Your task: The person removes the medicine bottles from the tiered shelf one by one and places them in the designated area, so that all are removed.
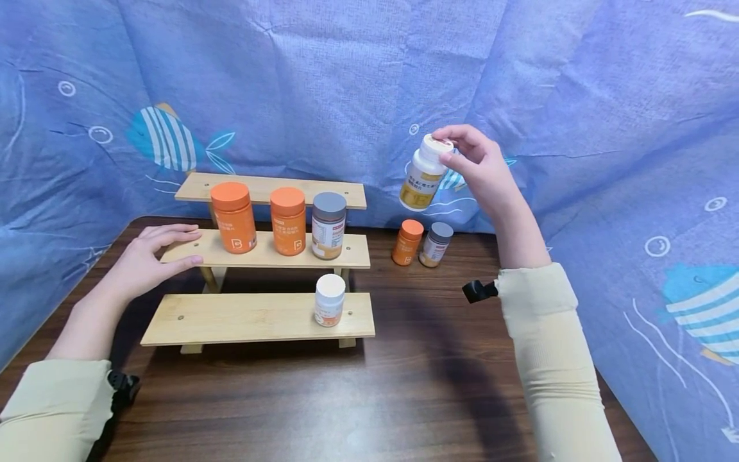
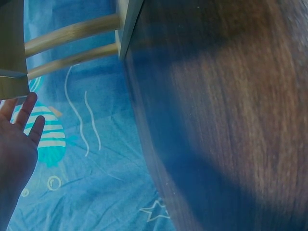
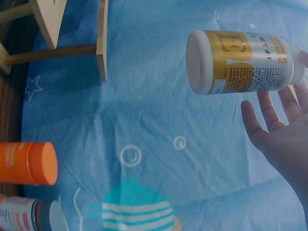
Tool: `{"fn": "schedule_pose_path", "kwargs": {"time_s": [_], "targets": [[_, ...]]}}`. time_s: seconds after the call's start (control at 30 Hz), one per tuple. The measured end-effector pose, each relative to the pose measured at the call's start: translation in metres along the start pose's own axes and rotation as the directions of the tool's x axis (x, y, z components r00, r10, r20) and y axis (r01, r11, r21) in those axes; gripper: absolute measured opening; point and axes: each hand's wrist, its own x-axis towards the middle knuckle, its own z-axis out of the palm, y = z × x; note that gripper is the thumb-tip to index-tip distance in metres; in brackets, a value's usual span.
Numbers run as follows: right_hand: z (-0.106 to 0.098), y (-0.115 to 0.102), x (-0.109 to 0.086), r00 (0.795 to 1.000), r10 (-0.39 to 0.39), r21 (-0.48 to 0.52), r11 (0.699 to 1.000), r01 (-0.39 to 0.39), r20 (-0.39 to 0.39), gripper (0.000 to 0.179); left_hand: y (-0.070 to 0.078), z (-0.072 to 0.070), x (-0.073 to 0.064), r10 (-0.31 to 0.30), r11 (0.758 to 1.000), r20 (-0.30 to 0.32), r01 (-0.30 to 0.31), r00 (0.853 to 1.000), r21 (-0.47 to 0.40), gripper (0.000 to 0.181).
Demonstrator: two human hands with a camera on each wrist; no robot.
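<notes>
My right hand (image 1: pixel 476 160) pinches the white cap of a white pill bottle (image 1: pixel 423 179) with a gold label. The bottle hangs tilted in the air, above and right of a three-step wooden rack. In the right wrist view its gold label (image 3: pixel 236 60) shows, with loosely spread fingers below. My left hand (image 1: pixel 151 256) lies at the left end of the middle step (image 1: pixel 265 250), thumb near the front edge and fingers extended. The left wrist view shows its fingers (image 2: pixel 25 113) fairly straight by the board's end. Two orange bottles (image 1: pixel 233 218) and a grey-capped bottle (image 1: pixel 328 228) stand on that step.
A small white bottle (image 1: pixel 330 301) stands on the right of the lowest step (image 1: pixel 242 317). The top step (image 1: pixel 260 186) is behind. A small orange bottle (image 1: pixel 407 242) and a small grey-capped bottle (image 1: pixel 436 245) stand on the dark table (image 1: pixel 404 385) before the blue curtain (image 1: pixel 346 83).
</notes>
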Motion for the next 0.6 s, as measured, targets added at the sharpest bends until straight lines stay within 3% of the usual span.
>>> {"fn": "schedule_pose_path", "kwargs": {"time_s": [0.17, 0.4, 0.6], "targets": [[-0.013, 0.007, -0.010, 1.000, 0.007, 0.000, 1.000, -0.007, 0.002, 0.024, 0.000, -0.001, 0.000, -0.005, 1.000, 0.003, 0.005, 1.000, 0.005, 0.054], [-0.035, 0.016, -0.023, 0.998, -0.040, 0.009, 0.999, 0.040, 0.044, 0.027, 0.001, -0.001, 0.000, 0.001, 1.000, -0.001, -0.001, 1.000, 0.005, 0.054], [-0.055, 0.024, -0.040, 0.999, -0.024, -0.026, 0.999, 0.025, 0.049, 0.029, 0.002, 0.000, 0.000, 0.001, 1.000, 0.001, -0.001, 1.000, 0.002, 0.054]]}}
